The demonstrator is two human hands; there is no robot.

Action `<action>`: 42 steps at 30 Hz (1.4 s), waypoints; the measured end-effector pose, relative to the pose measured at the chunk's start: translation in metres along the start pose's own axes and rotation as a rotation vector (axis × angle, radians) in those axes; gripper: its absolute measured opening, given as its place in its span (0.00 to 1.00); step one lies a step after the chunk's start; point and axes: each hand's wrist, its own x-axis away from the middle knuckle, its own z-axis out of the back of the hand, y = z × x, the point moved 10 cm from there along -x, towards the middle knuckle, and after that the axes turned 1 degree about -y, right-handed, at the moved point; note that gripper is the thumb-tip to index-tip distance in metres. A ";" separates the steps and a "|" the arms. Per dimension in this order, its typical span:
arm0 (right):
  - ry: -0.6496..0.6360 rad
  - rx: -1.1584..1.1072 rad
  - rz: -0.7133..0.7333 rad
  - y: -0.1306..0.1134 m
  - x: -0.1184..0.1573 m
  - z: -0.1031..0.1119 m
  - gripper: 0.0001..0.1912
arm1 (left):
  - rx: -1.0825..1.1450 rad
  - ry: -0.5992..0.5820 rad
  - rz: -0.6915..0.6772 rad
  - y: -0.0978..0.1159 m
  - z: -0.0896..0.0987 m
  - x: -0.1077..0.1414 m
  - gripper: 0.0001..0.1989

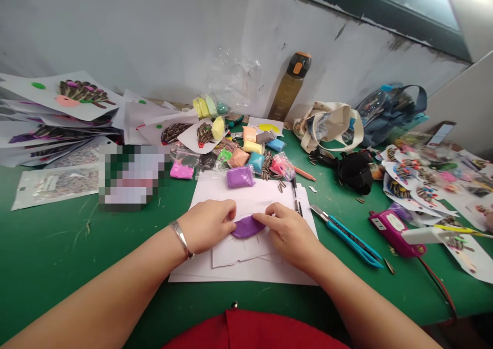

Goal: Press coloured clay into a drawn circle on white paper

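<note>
A flattened purple clay piece (pixel 248 227) lies on white paper (pixel 234 256) in front of me. My left hand (pixel 213 223), with a silver bracelet on its wrist, touches the clay's left end; its fingers are curled. On the clay's upper right edge rests the extended index finger of my right hand (pixel 288 231), while its other fingers are bent. Just beyond my hands sits a purple clay packet (pixel 241 177). A black pen (pixel 296 197) lies along the paper's right side.
A blue cutter (pixel 346 236) and a magenta device (pixel 396 231) lie to the right. Behind are clay packets (pixel 256 161), seeds (pixel 267 169), a bottle (pixel 288 87) and a cloth bag (pixel 327 125). Stacked pictures (pixel 77 97) stand at the left.
</note>
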 end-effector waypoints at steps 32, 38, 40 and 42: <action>-0.089 -0.132 -0.046 0.001 -0.009 0.003 0.29 | -0.059 0.014 -0.017 0.000 0.001 0.000 0.09; -0.133 -0.093 -0.012 -0.007 -0.010 0.004 0.29 | -0.064 0.016 -0.020 0.002 0.002 0.000 0.09; -0.136 -0.017 0.007 -0.011 -0.012 0.000 0.29 | -0.065 0.014 -0.022 0.002 0.002 0.001 0.09; -0.123 -0.003 0.005 -0.011 -0.013 -0.002 0.28 | -0.068 0.013 -0.020 0.002 0.002 0.001 0.09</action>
